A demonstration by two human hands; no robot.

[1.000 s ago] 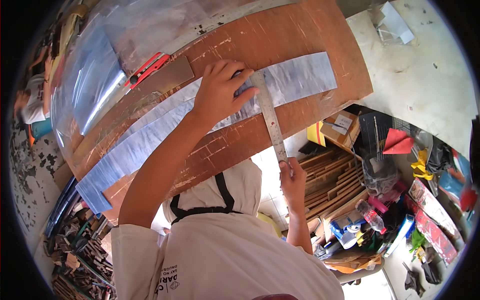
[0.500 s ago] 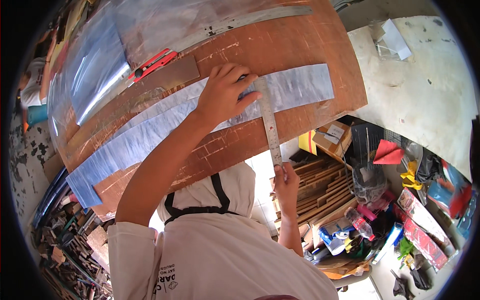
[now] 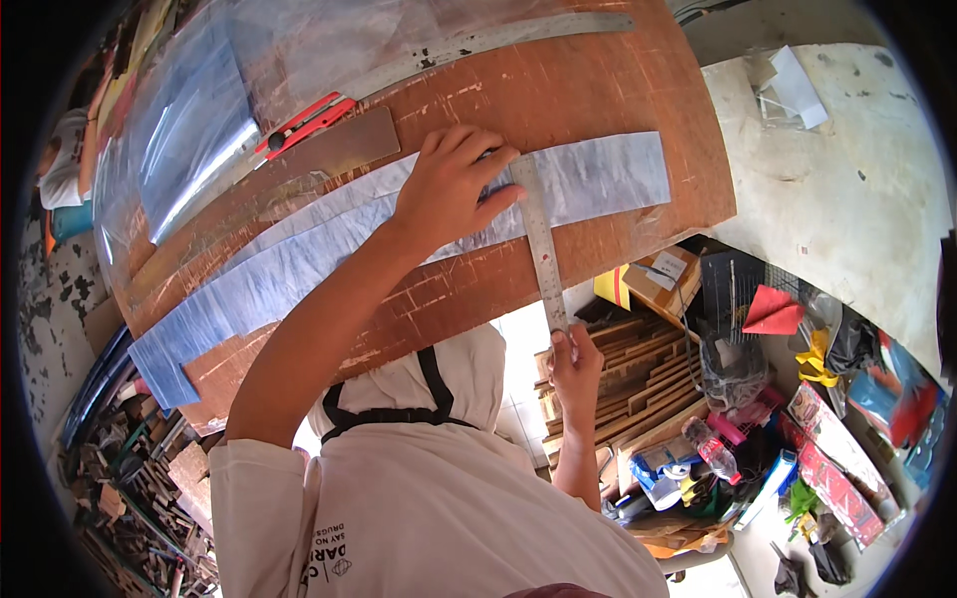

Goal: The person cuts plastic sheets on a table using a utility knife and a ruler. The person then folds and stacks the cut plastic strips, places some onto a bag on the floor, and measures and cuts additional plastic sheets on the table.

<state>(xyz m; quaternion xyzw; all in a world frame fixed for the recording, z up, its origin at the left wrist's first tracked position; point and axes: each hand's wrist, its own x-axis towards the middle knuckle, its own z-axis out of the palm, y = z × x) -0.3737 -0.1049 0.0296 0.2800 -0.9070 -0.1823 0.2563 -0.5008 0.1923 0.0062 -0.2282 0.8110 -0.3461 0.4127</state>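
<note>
A metal ruler point(image 3: 539, 239) lies across a long blue-grey marbled strip point(image 3: 608, 179) on the brown board point(image 3: 478, 100), its near end jutting past the board's edge. My left hand point(image 3: 454, 189) rests on the strip with bent fingers, thumb and forefinger against the ruler's far end. Something dark shows between those fingers, too covered to name. Below the board's edge, my right hand point(image 3: 575, 367) pinches the ruler's near end. Another marbled piece point(image 3: 339, 197) runs along the strip's far side, partly under my left hand.
A red utility knife point(image 3: 311, 122) lies beside a flat brown plate point(image 3: 349, 149). Farther off are a long metal straightedge point(image 3: 478, 48) and clear plastic sheeting point(image 3: 189, 130). Stacked wood strips point(image 3: 638, 374) and a cardboard box point(image 3: 663, 274) sit below at right. A person point(image 3: 65, 164) is at far left.
The view has shifted slightly. Both hands keep their places on the ruler, and the ruler stays across the strip with no clear movement.
</note>
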